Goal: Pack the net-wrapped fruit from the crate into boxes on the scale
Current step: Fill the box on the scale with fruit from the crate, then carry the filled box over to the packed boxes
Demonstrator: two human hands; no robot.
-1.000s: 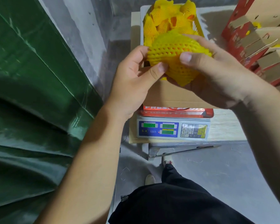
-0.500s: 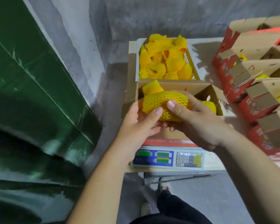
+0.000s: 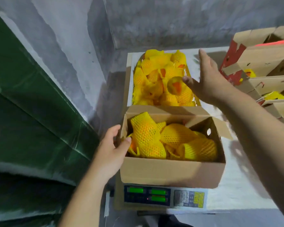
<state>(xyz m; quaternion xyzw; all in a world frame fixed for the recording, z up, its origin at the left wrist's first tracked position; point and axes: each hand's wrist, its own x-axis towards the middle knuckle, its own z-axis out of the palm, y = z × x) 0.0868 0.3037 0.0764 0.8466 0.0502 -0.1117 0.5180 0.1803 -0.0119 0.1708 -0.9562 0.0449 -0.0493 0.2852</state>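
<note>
While several yellow foam-net-wrapped fruit (image 3: 156, 138) are lying in the open brown cardboard box (image 3: 170, 171), that box is sitting on the grey digital scale (image 3: 164, 198). Just behind it, a crate (image 3: 130, 82) is holding many more netted fruit (image 3: 161, 79), so packing is judged partly done, with plenty left. Left hand (image 3: 111, 154) is gripping the box's left wall, thumb inside. Right hand (image 3: 206, 79) is hovering over the crate, fingers spread, holding nothing. Red-and-brown cartons (image 3: 259, 63) are standing to the right.

left hand (image 3: 111, 151) curled in a grip, right hand (image 3: 206, 79) raised, fingers spread, blurred
</note>
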